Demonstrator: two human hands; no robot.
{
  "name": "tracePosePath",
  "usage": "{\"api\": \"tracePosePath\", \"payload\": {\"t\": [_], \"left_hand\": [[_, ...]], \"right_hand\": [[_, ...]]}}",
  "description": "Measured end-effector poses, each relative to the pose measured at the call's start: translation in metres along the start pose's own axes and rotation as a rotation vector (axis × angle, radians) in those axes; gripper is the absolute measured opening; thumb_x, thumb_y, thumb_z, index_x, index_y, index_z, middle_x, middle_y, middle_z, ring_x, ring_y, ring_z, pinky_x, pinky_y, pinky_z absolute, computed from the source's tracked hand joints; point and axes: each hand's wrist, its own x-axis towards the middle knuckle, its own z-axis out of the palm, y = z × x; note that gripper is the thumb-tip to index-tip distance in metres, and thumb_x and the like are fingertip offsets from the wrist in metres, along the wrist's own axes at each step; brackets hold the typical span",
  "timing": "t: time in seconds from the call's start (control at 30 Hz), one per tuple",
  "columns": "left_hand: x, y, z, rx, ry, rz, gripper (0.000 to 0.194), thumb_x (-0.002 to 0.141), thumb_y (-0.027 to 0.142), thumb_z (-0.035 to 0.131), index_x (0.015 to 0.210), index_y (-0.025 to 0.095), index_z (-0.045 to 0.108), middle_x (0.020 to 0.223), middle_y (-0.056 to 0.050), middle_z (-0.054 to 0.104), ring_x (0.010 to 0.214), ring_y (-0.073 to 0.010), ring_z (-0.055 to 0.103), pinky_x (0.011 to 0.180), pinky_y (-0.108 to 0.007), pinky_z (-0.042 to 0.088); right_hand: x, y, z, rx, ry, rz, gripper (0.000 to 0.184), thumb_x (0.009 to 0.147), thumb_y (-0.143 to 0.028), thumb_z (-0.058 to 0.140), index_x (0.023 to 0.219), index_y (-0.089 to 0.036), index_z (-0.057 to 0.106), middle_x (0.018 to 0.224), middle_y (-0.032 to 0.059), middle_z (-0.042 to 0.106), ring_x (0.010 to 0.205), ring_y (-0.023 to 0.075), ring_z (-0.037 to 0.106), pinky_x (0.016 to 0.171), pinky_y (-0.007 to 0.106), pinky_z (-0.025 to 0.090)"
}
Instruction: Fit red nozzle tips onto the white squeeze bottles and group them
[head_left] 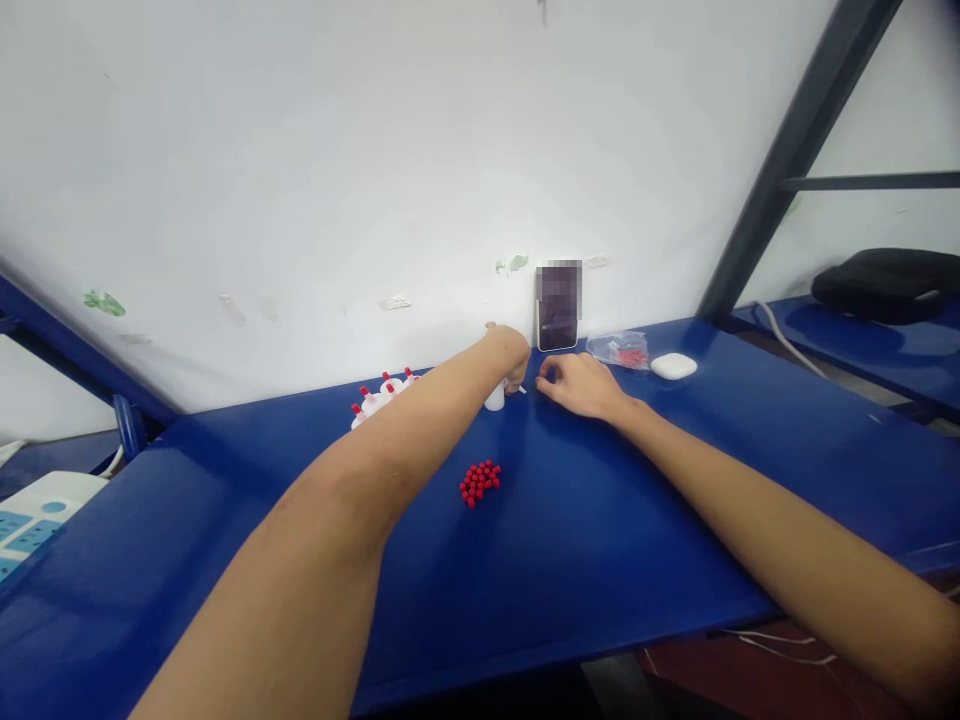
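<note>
My left hand (515, 372) reaches across toward the wall with its fingers curled closed. A small white tip (523, 390) pokes out of its fingers. Just below and left of that hand a white bottle (493, 398) shows, its upper part hidden behind my wrist. Close by on the right, my right hand (581, 384) rests low over the table, thumb and forefinger curled together; anything between them is too small to make out. Nearer to me lies a loose cluster of small red caps (478, 482). Several white bottles with red-capped nozzles (373, 400) stand partly behind my left forearm.
A phone (559, 308) leans upright on the wall behind my hands. Right of it lie a clear plastic bag (621, 350) with red pieces and a white rounded case (673, 366). The blue table (570, 560) meets the wall. A power strip (45, 515) is at far left.
</note>
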Motion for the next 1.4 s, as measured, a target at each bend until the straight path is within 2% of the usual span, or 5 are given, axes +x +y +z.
{"api": "tracePosePath", "payload": {"t": [0.47, 0.67, 0.97, 1.27, 1.4], "left_hand": [[-0.021, 0.022, 0.009, 0.127, -0.096, 0.261, 0.049, 0.065, 0.023, 0.071, 0.114, 0.017, 0.069, 0.11, -0.015, 0.069, 0.086, -0.0287, 0.067, 0.079, -0.038, 0.053], [-0.026, 0.025, 0.016, 0.112, -0.042, 0.427, 0.043, 0.071, 0.02, 0.067, 0.114, 0.019, 0.066, 0.111, -0.012, 0.068, 0.096, -0.0273, 0.065, 0.085, -0.036, 0.053], [-0.038, 0.038, 0.035, 0.121, -0.013, 0.406, 0.061, 0.084, 0.014, 0.056, 0.142, 0.028, 0.043, 0.13, -0.017, 0.055, 0.105, -0.0331, 0.064, 0.081, -0.044, 0.054], [-0.058, 0.053, 0.038, 0.123, -0.039, 0.41, 0.057, 0.088, 0.012, 0.05, 0.142, 0.029, 0.046, 0.132, -0.018, 0.049, 0.105, -0.0342, 0.064, 0.082, -0.043, 0.054], [-0.059, 0.049, 0.044, 0.07, -0.027, 0.382, 0.049, 0.093, 0.018, 0.044, 0.141, 0.025, 0.047, 0.134, -0.019, 0.046, 0.107, -0.0334, 0.064, 0.085, -0.044, 0.054]], "right_hand": [[0.009, 0.021, -0.01, -0.002, 0.157, 0.141, 0.027, 0.083, -0.034, 0.051, 0.085, -0.02, 0.075, 0.088, 0.0113, 0.075, 0.084, 0.0266, 0.066, 0.067, 0.031, 0.042], [0.009, 0.023, -0.01, 0.011, 0.204, 0.171, 0.03, 0.084, -0.035, 0.049, 0.086, -0.02, 0.074, 0.089, 0.0122, 0.075, 0.084, 0.0278, 0.066, 0.066, 0.032, 0.041], [0.011, 0.027, -0.012, 0.064, 0.283, 0.231, 0.029, 0.083, -0.035, 0.048, 0.082, -0.02, 0.073, 0.081, 0.0113, 0.075, 0.079, 0.0263, 0.066, 0.066, 0.032, 0.041], [0.01, 0.022, -0.008, 0.087, 0.213, 0.189, 0.031, 0.085, -0.034, 0.045, 0.087, -0.018, 0.072, 0.09, 0.0131, 0.074, 0.085, 0.0278, 0.066, 0.07, 0.033, 0.042], [0.007, 0.023, -0.027, 0.131, -0.029, 0.071, 0.021, 0.079, -0.029, 0.054, 0.075, -0.019, 0.072, 0.073, 0.0076, 0.073, 0.07, 0.0223, 0.065, 0.066, 0.031, 0.045]]}}
